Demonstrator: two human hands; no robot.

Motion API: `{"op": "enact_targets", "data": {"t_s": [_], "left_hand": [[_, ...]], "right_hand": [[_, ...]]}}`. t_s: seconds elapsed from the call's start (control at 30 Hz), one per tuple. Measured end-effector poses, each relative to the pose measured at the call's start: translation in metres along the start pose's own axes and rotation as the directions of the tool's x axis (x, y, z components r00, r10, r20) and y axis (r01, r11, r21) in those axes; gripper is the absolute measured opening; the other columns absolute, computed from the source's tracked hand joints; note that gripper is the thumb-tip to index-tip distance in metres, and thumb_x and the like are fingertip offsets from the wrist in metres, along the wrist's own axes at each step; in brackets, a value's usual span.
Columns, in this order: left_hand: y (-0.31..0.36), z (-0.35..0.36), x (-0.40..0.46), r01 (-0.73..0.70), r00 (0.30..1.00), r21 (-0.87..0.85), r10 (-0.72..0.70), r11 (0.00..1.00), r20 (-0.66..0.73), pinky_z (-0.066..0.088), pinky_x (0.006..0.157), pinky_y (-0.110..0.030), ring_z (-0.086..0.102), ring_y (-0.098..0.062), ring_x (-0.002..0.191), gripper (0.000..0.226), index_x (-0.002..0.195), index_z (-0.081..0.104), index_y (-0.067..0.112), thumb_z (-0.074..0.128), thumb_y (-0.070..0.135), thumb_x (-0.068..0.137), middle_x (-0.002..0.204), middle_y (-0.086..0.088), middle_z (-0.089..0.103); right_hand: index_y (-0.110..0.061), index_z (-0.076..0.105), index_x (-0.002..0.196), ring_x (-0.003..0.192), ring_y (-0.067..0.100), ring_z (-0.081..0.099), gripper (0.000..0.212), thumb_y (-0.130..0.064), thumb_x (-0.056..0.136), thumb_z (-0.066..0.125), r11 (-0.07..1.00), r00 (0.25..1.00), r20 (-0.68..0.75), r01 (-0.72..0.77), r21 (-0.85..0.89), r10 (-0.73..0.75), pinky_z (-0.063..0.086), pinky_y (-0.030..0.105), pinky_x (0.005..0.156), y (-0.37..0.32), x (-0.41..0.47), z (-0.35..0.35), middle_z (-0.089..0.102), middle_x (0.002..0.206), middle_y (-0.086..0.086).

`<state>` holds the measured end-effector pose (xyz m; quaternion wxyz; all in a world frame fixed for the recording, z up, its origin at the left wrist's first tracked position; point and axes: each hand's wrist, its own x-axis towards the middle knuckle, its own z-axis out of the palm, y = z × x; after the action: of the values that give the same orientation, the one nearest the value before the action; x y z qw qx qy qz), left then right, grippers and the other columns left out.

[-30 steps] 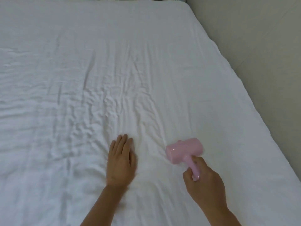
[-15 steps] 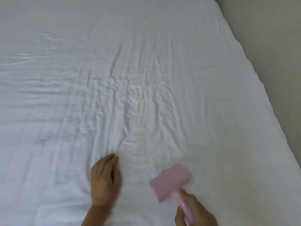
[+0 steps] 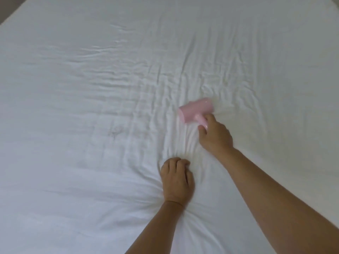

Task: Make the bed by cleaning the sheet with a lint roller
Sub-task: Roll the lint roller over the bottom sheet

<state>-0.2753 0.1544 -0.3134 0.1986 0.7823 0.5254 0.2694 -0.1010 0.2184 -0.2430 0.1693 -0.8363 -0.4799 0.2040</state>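
A white, wrinkled sheet [image 3: 91, 88] covers the whole bed. My right hand [image 3: 214, 136] grips the handle of a pink lint roller [image 3: 196, 111], whose head lies on the sheet right of centre and looks blurred. Nearer to me, my left hand [image 3: 177, 180] rests on the sheet with its fingers curled into the fabric. Creases fan out from under that hand toward the roller. Both forearms reach in from the lower right.
A faint dark mark or bit of lint [image 3: 114, 132] lies on the sheet left of the roller. The bed's far left edge [image 3: 11, 13] shows as a grey strip at the top left corner. Sheet fills everything else in view.
My right hand has pushed the roller forward, away from me, over the wrinkled patch. My left hand's fingers have gone from flat to curled. The view has swung left, losing the right bed edge.
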Motion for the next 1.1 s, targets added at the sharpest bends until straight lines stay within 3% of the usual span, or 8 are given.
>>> {"op": "enact_targets", "data": {"t_s": [0.2, 0.33, 0.47, 0.6, 0.73, 0.87, 1.03, 1.1], "left_hand": [[-0.018, -0.058, 0.001, -0.061, 0.998, -0.298, 0.068, 0.953, 0.012, 0.049, 0.087, -0.033, 0.055, -0.015, 0.097, 0.021, 0.096, 0.07, 0.014, 0.053, 0.006, 0.086, 0.101, 0.003, 0.06], [-0.092, -0.133, -0.008, -0.086, 0.993, -0.196, 0.069, 0.977, -0.091, 0.045, 0.085, -0.032, 0.05, -0.015, 0.093, 0.019, 0.093, 0.072, 0.014, 0.053, 0.011, 0.088, 0.1, 0.008, 0.049], [-0.2, -0.192, -0.007, -0.016, 0.998, 0.036, 0.018, 0.999, -0.055, 0.047, 0.076, -0.041, 0.052, -0.022, 0.086, 0.026, 0.089, 0.072, 0.011, 0.046, 0.017, 0.087, 0.092, 0.0, 0.057], [-0.25, -0.203, 0.0, -0.027, 0.999, 0.071, 0.029, 0.997, -0.028, 0.043, 0.077, -0.037, 0.054, -0.026, 0.078, 0.022, 0.087, 0.068, 0.012, 0.047, 0.017, 0.087, 0.088, -0.001, 0.06], [-0.254, -0.195, -0.004, -0.026, 0.997, 0.034, 0.029, 0.999, -0.066, 0.043, 0.076, -0.039, 0.053, -0.025, 0.077, 0.019, 0.085, 0.067, 0.014, 0.049, 0.015, 0.084, 0.085, 0.001, 0.06], [-0.259, -0.193, -0.004, -0.038, 0.996, 0.005, 0.038, 0.999, -0.082, 0.045, 0.076, -0.04, 0.054, -0.025, 0.077, 0.019, 0.085, 0.067, 0.013, 0.048, 0.013, 0.084, 0.084, 0.0, 0.061], [-0.262, -0.192, -0.004, -0.052, 0.997, -0.004, 0.052, 0.999, -0.063, 0.044, 0.075, -0.039, 0.053, -0.025, 0.077, 0.018, 0.086, 0.067, 0.014, 0.049, 0.013, 0.085, 0.085, 0.0, 0.06], [-0.261, -0.192, -0.004, -0.047, 0.997, -0.015, 0.046, 0.999, -0.065, 0.043, 0.075, -0.038, 0.053, -0.025, 0.077, 0.018, 0.086, 0.067, 0.014, 0.048, 0.013, 0.085, 0.085, 0.0, 0.06]], "right_hand": [[-0.014, 0.053, 0.116, 0.085, 0.038, 0.061, 0.022, -0.028, 0.1, 0.047, 0.998, 0.996, -0.074, -0.049, -0.04, 0.046, 0.042, 0.038, 0.066, 0.012, -0.077, 0.006, 0.058, 0.091, 0.007], [-0.029, 0.056, 0.129, 0.091, 0.022, 0.066, 0.035, -0.034, 0.095, 0.055, 1.0, 0.998, -0.055, 0.021, -0.003, -0.021, 0.048, 0.028, 0.071, 0.001, -0.219, 0.032, 0.068, 0.104, -0.001], [-0.043, 0.052, 0.124, 0.054, 0.019, 0.061, 0.05, -0.025, 0.08, 0.067, 0.998, 0.997, -0.047, -0.054, -0.02, 0.053, 0.044, 0.025, 0.051, -0.071, -0.291, 0.077, 0.06, 0.077, -0.003], [-0.036, 0.051, 0.133, 0.068, 0.025, 0.062, 0.041, -0.028, 0.094, 0.058, 0.996, 0.997, -0.021, -0.08, -0.031, 0.079, 0.051, 0.036, 0.057, -0.132, -0.225, 0.112, 0.054, 0.082, -0.008], [-0.026, 0.052, 0.141, 0.089, 0.039, 0.065, 0.044, -0.029, 0.097, 0.054, 1.0, 0.993, -0.12, 0.01, -0.015, -0.012, 0.051, 0.041, 0.072, -0.212, -0.095, 0.142, 0.064, 0.094, 0.011], [-0.024, 0.051, 0.14, 0.106, 0.036, 0.064, 0.04, -0.031, 0.101, 0.049, 1.0, 0.997, -0.081, -0.02, -0.014, 0.019, 0.048, 0.036, 0.079, -0.283, 0.006, 0.154, 0.066, 0.113, 0.012], [-0.027, 0.057, 0.135, 0.108, 0.034, 0.062, 0.034, -0.031, 0.101, 0.049, 0.999, 0.999, -0.016, -0.04, -0.017, 0.039, 0.044, 0.032, 0.078, -0.286, 0.003, 0.136, 0.066, 0.115, 0.009], [-0.028, 0.056, 0.132, 0.1, 0.034, 0.064, 0.033, -0.03, 0.1, 0.05, 1.0, 0.999, -0.045, -0.012, -0.008, 0.012, 0.041, 0.03, 0.073, -0.261, -0.035, 0.135, 0.066, 0.101, 0.006]]}}
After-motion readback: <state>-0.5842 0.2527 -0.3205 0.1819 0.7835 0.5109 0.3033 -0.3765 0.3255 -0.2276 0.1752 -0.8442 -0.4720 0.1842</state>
